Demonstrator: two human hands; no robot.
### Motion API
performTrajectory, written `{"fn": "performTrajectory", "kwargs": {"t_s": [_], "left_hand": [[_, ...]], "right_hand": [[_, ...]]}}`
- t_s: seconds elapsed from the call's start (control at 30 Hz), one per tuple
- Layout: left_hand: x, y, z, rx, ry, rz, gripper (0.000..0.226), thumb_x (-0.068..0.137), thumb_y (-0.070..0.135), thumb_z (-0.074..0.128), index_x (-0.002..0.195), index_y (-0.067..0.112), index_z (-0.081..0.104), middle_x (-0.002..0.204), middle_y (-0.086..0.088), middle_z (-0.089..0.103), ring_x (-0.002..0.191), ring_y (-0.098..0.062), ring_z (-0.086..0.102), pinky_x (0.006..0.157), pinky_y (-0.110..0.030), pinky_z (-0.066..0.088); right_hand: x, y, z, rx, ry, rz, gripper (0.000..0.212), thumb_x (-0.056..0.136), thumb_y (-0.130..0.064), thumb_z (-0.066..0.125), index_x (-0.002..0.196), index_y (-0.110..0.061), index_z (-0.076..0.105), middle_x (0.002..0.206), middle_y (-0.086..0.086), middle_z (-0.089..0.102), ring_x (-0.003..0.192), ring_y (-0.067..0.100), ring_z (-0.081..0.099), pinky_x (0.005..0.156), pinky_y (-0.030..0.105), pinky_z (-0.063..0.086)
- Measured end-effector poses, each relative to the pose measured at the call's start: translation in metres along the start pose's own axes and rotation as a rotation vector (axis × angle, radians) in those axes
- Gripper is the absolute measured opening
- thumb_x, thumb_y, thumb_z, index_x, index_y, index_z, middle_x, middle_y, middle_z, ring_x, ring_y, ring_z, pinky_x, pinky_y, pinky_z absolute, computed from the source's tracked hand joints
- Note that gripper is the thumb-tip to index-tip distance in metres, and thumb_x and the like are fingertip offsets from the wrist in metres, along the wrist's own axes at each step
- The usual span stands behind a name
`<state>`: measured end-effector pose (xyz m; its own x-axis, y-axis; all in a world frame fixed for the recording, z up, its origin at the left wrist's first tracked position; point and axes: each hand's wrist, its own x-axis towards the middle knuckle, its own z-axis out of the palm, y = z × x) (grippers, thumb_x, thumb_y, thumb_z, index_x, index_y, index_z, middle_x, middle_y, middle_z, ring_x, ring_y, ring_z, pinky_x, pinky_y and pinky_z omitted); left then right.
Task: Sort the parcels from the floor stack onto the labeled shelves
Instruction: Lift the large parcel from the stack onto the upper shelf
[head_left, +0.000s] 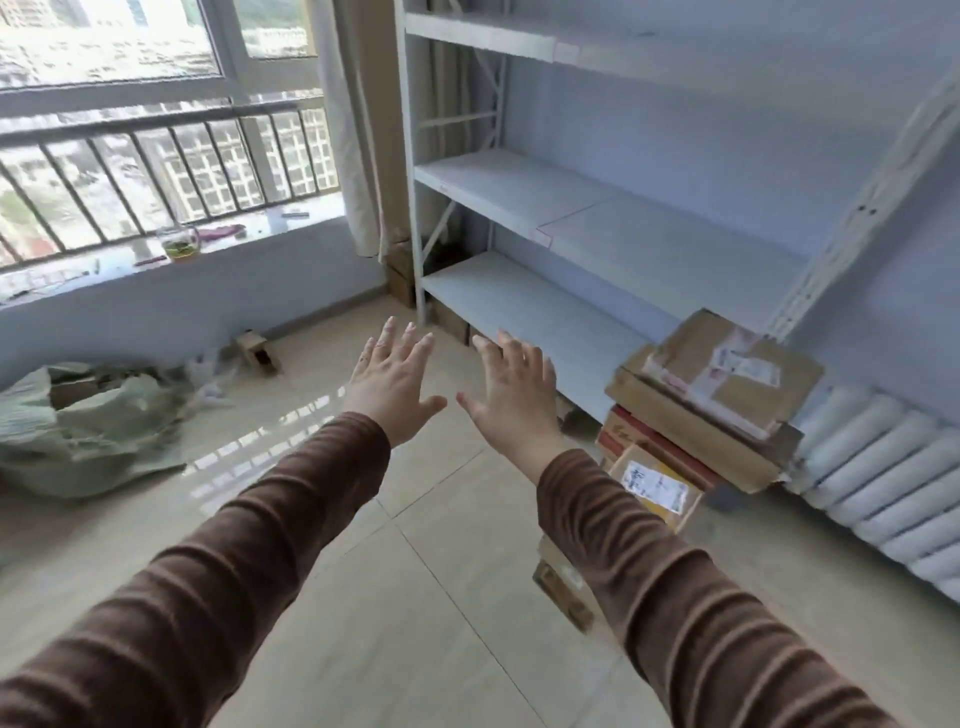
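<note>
A stack of cardboard parcels (711, 410) stands on the floor at the right, in front of the shelf unit. Its top box (737, 364) is brown with white labels and tape. A smaller parcel (655, 488) with a white label leans low against the stack. The white metal shelf unit (524, 192) has three bare boards in view, with small pale labels on their front edges. My left hand (390, 379) and my right hand (511, 392) are stretched out side by side over the floor, fingers spread, holding nothing, left of the stack.
A green sack (88, 426) holding boxes lies on the tiled floor at the left. A small box (257, 353) sits by the wall under the window. White rolls (883, 467) lie at the right. More boxes (563, 587) lie under my right arm.
</note>
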<state>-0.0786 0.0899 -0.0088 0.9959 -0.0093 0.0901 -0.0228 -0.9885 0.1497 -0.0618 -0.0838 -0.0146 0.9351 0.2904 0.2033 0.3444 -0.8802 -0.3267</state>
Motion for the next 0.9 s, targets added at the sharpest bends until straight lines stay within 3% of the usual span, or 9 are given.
{"fn": "performTrajectory", "kwargs": {"t_s": [0.2,0.4,0.67,0.9], "left_hand": [[0.037,0.138,0.046,-0.05,-0.059,0.136,0.088,0.097,0.055,0.056,0.163,0.023,0.008,0.172,-0.003,0.0,0.157,-0.023,-0.014,0.126,-0.04,-0.005],[0.069,0.23,0.076,-0.077,-0.106,0.263,0.087,0.098,0.052,0.055,0.163,0.022,0.006,0.172,-0.002,-0.002,0.157,-0.022,-0.012,0.127,-0.04,-0.003],[0.147,0.291,0.114,-0.14,-0.161,0.369,0.088,0.098,0.048,0.058,0.163,0.021,0.005,0.171,-0.006,0.001,0.158,-0.024,-0.007,0.128,-0.042,0.003],[0.222,0.321,0.159,-0.254,-0.245,0.365,0.086,0.098,0.046,0.059,0.163,0.019,0.009,0.171,-0.006,0.005,0.158,-0.024,0.001,0.128,-0.042,0.01]], "right_hand": [[-0.033,0.139,-0.044,-0.047,-0.01,0.165,0.071,0.099,-0.05,0.057,0.158,-0.025,0.027,0.169,0.007,0.018,0.154,0.03,0.013,0.124,0.056,0.016],[-0.052,0.232,-0.065,-0.033,0.015,0.295,0.072,0.099,-0.05,0.057,0.16,-0.026,0.026,0.17,0.003,0.016,0.156,0.027,0.013,0.126,0.057,0.013],[-0.028,0.321,-0.067,-0.031,0.03,0.439,0.071,0.101,-0.047,0.057,0.16,-0.025,0.024,0.171,0.003,0.013,0.157,0.025,0.012,0.126,0.058,0.011],[-0.003,0.39,-0.056,-0.036,0.09,0.537,0.069,0.1,-0.049,0.056,0.158,-0.023,0.029,0.169,0.004,0.023,0.155,0.025,0.02,0.124,0.054,0.02]]}}
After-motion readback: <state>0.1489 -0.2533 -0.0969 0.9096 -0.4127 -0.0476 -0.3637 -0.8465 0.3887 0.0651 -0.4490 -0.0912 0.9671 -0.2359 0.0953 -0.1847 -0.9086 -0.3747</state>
